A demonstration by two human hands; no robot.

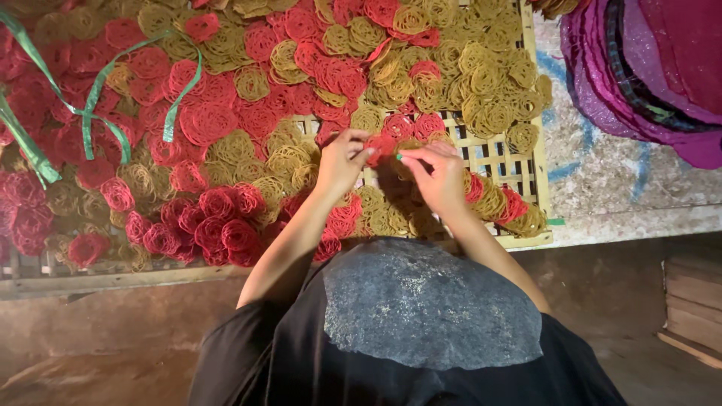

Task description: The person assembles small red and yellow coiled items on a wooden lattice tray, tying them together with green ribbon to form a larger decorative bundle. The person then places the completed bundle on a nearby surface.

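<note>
A woven bamboo rack [538, 162] is covered with several round coils of thin noodle-like strands, some red, some yellowish brown. My left hand [340, 159] and my right hand [440, 177] meet over the rack's near right part. Both pinch one small red coil [382, 143] between their fingertips, held just above bare slats. Red coils [218, 218] lie clustered left of my left forearm. Yellowish coils [489, 98] fill the far right of the rack.
Green ribbon strips [98, 98] lie across the coils at the left. A stack of round purple and magenta mats [654, 75] sits at the upper right on a pale floor. Wooden boards [692, 301] lie at the right. My dark shirt [421, 331] fills the bottom.
</note>
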